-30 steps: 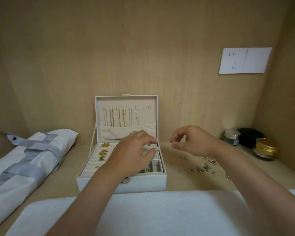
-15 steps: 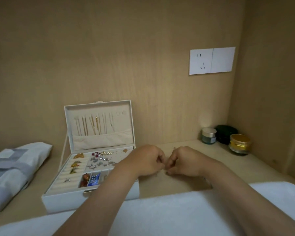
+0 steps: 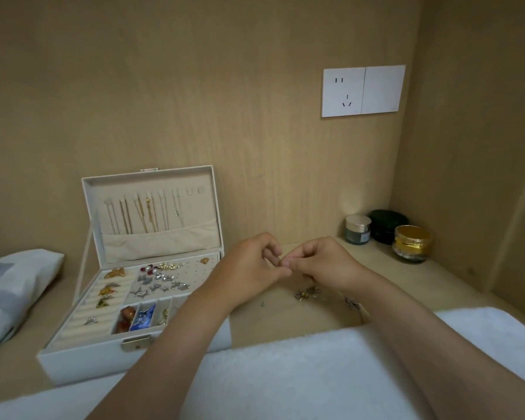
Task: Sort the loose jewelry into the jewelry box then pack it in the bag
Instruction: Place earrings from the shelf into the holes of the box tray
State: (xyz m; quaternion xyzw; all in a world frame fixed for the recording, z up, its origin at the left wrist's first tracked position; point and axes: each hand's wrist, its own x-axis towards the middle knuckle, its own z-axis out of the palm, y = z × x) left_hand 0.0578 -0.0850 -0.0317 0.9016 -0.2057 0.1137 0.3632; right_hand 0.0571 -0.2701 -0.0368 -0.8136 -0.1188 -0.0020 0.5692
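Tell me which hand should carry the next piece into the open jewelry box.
Left, probably. The left hand sits beside the open jewelry box, its forearm crossing the box's front right corner. The right hand is farther off, by the loose jewelry, and would have to reach across the left.

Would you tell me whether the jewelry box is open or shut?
Open: the jewelry box has its lid standing upright, its compartments exposed.

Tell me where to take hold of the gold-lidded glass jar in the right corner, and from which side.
Best grip the gold-lidded glass jar round its lid, from above and the front. It stands upright; the dark green round case sits behind on its left, the wooden side wall on its right.
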